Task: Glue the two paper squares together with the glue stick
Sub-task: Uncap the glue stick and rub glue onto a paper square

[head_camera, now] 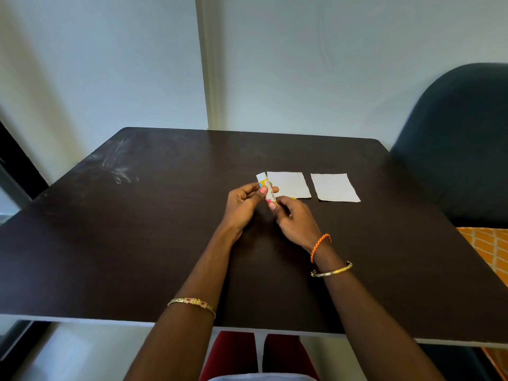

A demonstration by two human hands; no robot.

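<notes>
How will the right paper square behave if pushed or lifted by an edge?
The right paper square looks thin and lies flat on the smooth dark table, so it would probably slide easily when pushed. Lifted by one edge it would likely flop. Pinching its flat edge may be fiddly.

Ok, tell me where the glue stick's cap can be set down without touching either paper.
Bare table lies left of the left hand, out to the scuffed far-left corner, and along the near edge beside both forearms. It is crowded around the glue stick, the right hand, the left paper square and the right paper square.
</notes>
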